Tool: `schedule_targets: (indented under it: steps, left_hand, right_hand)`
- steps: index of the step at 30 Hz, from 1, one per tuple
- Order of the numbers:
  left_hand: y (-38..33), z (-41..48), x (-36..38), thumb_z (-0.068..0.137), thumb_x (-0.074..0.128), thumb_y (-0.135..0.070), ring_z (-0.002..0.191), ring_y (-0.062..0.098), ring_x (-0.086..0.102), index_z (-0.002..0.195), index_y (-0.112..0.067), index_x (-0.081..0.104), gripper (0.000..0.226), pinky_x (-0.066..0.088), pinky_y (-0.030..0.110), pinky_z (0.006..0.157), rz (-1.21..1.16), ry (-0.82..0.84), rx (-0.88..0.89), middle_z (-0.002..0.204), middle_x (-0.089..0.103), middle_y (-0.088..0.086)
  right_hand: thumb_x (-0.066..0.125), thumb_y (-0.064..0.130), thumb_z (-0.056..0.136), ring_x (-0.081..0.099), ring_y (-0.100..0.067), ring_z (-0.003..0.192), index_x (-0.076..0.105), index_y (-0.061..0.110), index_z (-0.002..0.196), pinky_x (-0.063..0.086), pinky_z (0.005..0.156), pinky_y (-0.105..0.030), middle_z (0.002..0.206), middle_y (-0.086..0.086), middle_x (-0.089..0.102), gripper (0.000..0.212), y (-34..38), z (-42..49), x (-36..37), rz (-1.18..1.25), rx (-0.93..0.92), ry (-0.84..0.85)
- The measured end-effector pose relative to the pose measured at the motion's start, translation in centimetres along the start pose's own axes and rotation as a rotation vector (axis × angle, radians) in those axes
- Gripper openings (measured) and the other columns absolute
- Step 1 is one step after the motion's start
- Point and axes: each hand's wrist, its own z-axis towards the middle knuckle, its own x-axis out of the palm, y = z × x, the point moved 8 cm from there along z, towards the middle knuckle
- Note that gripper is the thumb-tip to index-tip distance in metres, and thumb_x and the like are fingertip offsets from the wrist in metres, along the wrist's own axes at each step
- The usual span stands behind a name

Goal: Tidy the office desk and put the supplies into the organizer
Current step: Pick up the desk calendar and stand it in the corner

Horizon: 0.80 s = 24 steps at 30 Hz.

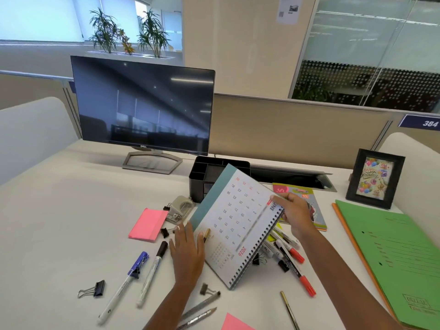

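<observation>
One spiral-bound white desk calendar is held tilted over the white desk, just in front of the one black compartmented plastic organizer.
Its page is printed with a grey date grid, a teal band along one edge, a black wire spiral along the opposite edge and "2026" in red. Its far spiral corner is pinched by the right hand; its near-left edge is touched by the straight, relaxed fingers of the left hand. Under it, at least two red-capped white markers are seen. To the left, one blue-capped marker and one black-capped marker are laid side by side. Two pink sticky-note pads and at least five black binder clips are counted, and one grey hole punch. One green paper folder is stacked on an orange one at the right.
</observation>
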Motion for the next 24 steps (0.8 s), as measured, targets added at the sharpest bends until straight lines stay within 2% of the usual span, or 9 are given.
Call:
schedule_targets:
  steps: [2, 5, 11, 17, 19, 21, 24]
  left_hand:
    - [0.0, 0.0, 0.0, 0.092, 0.006, -0.051, 0.131, 0.035, 0.038, 0.133, -0.005, 0.046, 0.074, 0.028, 0.052, 0.106, 0.072, -0.012, 0.025, 0.139, 0.044, 0.021]
    - [-0.2, -0.4, -0.6, 0.098, 0.003, -0.044, 0.109, 0.039, 0.059, 0.114, -0.002, 0.063, 0.075, 0.047, 0.054, 0.086, 0.134, -0.024, 0.052, 0.117, 0.062, 0.022]
    - [-0.6, -0.7, -0.8, 0.100, 0.009, -0.036, 0.103, 0.034, 0.063, 0.103, -0.005, 0.069, 0.068, 0.049, 0.049, 0.086, 0.204, -0.029, 0.109, 0.110, 0.067, 0.017]
    - [0.2, -0.2, -0.2, 0.099, 0.006, -0.039, 0.096, 0.034, 0.066, 0.101, -0.004, 0.069, 0.073, 0.052, 0.048, 0.080, 0.217, -0.010, 0.113, 0.103, 0.069, 0.017]
    - [0.4, 0.0, 0.0, 0.099, 0.005, -0.041, 0.092, 0.035, 0.067, 0.100, -0.001, 0.069, 0.075, 0.053, 0.047, 0.076, 0.212, -0.012, 0.116, 0.100, 0.070, 0.019]
    - [0.3, 0.3, -0.1, 0.099, 0.008, -0.041, 0.092, 0.036, 0.067, 0.103, 0.001, 0.066, 0.072, 0.054, 0.046, 0.076, 0.163, -0.017, 0.129, 0.101, 0.068, 0.021]
    - [-1.6, 1.4, -1.6, 0.097, 0.017, -0.044, 0.106, 0.040, 0.059, 0.123, -0.002, 0.049, 0.059, 0.050, 0.048, 0.087, 0.042, -0.061, 0.197, 0.120, 0.058, 0.025]
  right_hand:
    - [0.058, 0.006, 0.087, 0.053, -0.018, 0.064, 0.054, 0.013, 0.068, 0.043, 0.047, -0.018, 0.069, -0.008, 0.058, 0.021, 0.3, 0.3, -0.3, -0.010, -0.045, -0.030]
    - [0.058, 0.007, 0.087, 0.055, -0.019, 0.065, 0.055, 0.013, 0.068, 0.041, 0.057, -0.028, 0.068, -0.007, 0.059, 0.021, 0.5, 0.5, -0.6, -0.015, -0.092, -0.060]
    - [0.059, 0.009, 0.086, 0.058, -0.019, 0.066, 0.055, 0.016, 0.070, 0.045, 0.061, -0.032, 0.071, -0.007, 0.061, 0.018, 0.8, 0.3, -0.7, -0.032, -0.159, -0.084]
    - [0.061, 0.011, 0.085, 0.055, -0.017, 0.063, 0.058, 0.018, 0.071, 0.042, 0.048, -0.012, 0.070, -0.003, 0.060, 0.017, 3.0, -0.4, -0.3, -0.041, -0.286, -0.076]
    - [0.063, 0.012, 0.084, 0.056, -0.020, 0.065, 0.058, 0.019, 0.069, 0.042, 0.052, -0.017, 0.069, -0.005, 0.061, 0.017, 4.2, -0.7, -0.2, -0.070, -0.339, -0.063]
    - [0.065, 0.014, 0.082, 0.057, -0.025, 0.065, 0.058, 0.021, 0.066, 0.042, 0.057, -0.030, 0.068, -0.006, 0.062, 0.019, 5.3, -0.9, 0.0, -0.103, -0.387, -0.042]
    - [0.068, 0.013, 0.079, 0.056, -0.028, 0.065, 0.060, 0.025, 0.063, 0.041, 0.062, -0.035, 0.070, -0.011, 0.062, 0.021, 6.9, -1.4, 0.3, -0.142, -0.459, 0.001]
